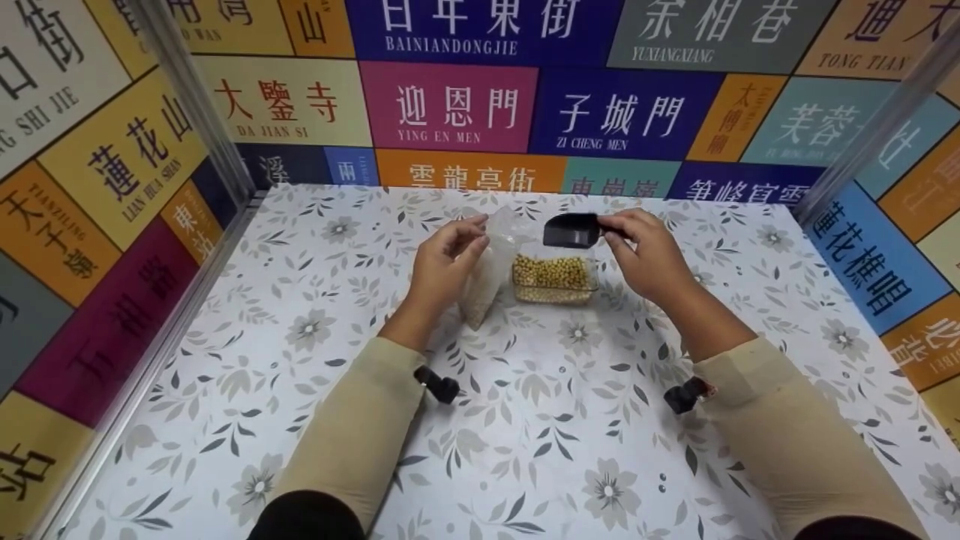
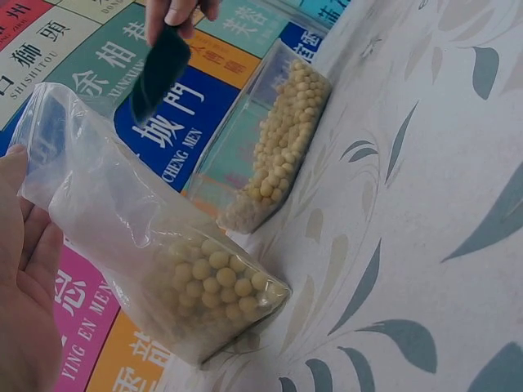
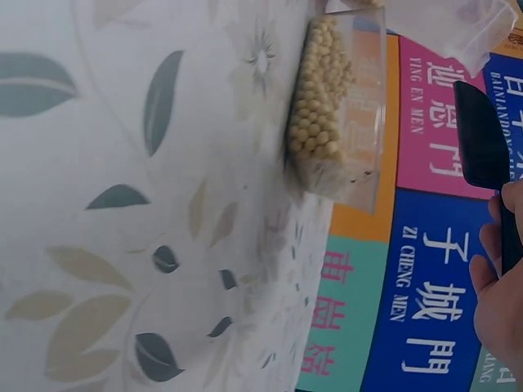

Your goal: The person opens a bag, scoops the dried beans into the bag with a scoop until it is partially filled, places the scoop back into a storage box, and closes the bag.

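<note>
Left of the box (image 1: 555, 296), the left grip (image 1: 441, 262) pinches the bag (image 1: 484, 289), whose beans (image 2: 216, 282) show plainly only in the left wrist view; right of the box, the right grip (image 1: 649, 255) clasps the scoop (image 1: 571, 231), handle partly hidden.

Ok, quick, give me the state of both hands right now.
Left hand: closed, holding the plastic bag near its top.
Right hand: closed, holding the black scoop by its handle.

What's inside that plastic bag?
Round, yellowish beans lie in the lower part of the bag. The front ones show through; whatever lies behind them is covered.
</note>
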Motion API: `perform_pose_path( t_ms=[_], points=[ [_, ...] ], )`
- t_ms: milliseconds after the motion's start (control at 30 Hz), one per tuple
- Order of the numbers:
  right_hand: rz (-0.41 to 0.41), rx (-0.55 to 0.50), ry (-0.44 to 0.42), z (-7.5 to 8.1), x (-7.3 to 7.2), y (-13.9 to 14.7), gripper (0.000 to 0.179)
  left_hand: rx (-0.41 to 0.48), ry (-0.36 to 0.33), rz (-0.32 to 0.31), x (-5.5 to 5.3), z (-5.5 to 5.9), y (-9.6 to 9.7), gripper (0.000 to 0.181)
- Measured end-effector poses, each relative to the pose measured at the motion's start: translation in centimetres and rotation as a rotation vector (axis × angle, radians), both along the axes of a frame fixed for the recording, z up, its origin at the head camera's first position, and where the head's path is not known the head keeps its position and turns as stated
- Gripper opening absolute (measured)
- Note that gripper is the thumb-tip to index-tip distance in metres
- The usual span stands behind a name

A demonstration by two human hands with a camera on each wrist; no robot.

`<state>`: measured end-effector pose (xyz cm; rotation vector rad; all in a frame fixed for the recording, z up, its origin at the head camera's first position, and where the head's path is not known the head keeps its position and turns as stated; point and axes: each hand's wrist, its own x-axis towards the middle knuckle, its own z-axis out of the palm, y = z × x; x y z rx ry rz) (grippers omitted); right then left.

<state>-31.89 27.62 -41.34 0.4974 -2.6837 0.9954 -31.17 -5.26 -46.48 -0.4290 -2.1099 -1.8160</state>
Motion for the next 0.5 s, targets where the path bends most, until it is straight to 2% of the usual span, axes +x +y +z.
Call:
perform_pose_path(
  t_ms=[267,500],
  points=[
    [-0.041,0.095,-0.118,-1.7,-0.5,0.7,0.036,0.012,0.022,-0.013,-0.2,-0.2,0.0,0.010],
    [-0.051,0.173,-0.143,-2.3,-0.9,0.5,0.036,0.027,0.034,-0.015,-0.2,-0.3,0.0,0.009]
  ],
)
